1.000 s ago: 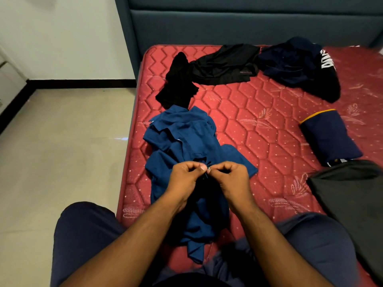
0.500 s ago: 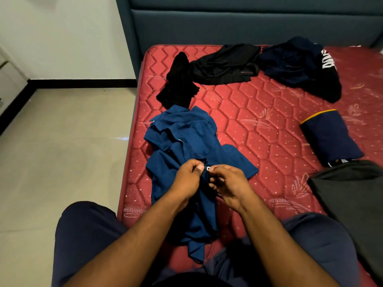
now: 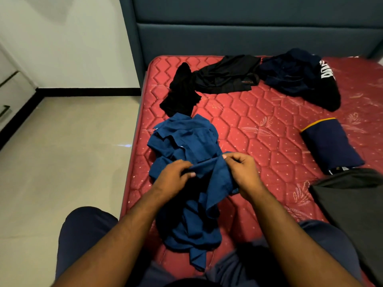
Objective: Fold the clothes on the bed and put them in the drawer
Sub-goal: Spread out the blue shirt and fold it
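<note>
- The left hand (image 3: 173, 179) pinched a fold of the blue shirt (image 3: 190, 183), fingers curled over the cloth at its near-left part.
- The right hand (image 3: 241, 172) gripped the same band of cloth just to the right, thumb and fingertips closed on its upper edge; a short strip of fabric stretched between the two hands.
- The shirt lay crumpled on the red mattress (image 3: 259, 125) near its left edge, its long axis running near to far, from the person's lap toward the headboard (image 3: 248, 38). Both hands sat over its middle, about equally close, so spreading it flat would likely mean pulling left and right, across that axis.
- Farther off lay unfolded black garments (image 3: 217, 79) and a dark navy top with white lettering (image 3: 300, 77) at the far side.
- To the right were a folded navy piece with a yellow edge (image 3: 329, 143) and a dark grey garment (image 3: 356, 204) near the right edge.
- Drawer fronts (image 3: 8, 94) showed at the far left, across the floor, well apart from the bed; whether they were the intended drawer could not be told.
</note>
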